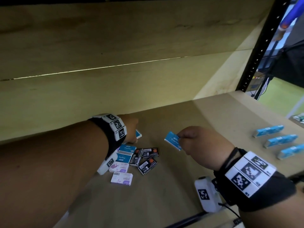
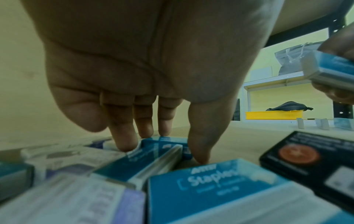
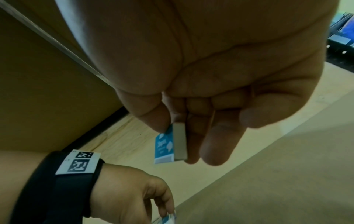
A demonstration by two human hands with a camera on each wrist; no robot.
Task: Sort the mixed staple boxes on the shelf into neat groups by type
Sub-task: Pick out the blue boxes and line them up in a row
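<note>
A mixed pile of staple boxes lies on the wooden shelf (image 1: 213, 116): blue ones (image 1: 123, 157), black ones (image 1: 147, 165) and white-purple ones (image 1: 121, 178). My left hand (image 1: 135, 137) reaches over the pile's far end and pinches a blue box (image 2: 164, 141) between thumb (image 2: 199, 153) and fingers (image 2: 124, 142); that box still lies on the shelf. To the right, my right hand (image 1: 181, 137) holds another blue staple box (image 1: 172, 143) by its end, lifted off the board; the right wrist view shows this box (image 3: 164, 145) edge-on. Three blue boxes (image 1: 281, 140) stand in a row at the far right.
A wooden back wall (image 1: 115, 89) closes the shelf close behind the pile. A black perforated upright (image 1: 258, 51) stands at the right end. Bare board lies between the pile and the blue row. A yellow bin (image 2: 273, 115) sits on a distant shelf.
</note>
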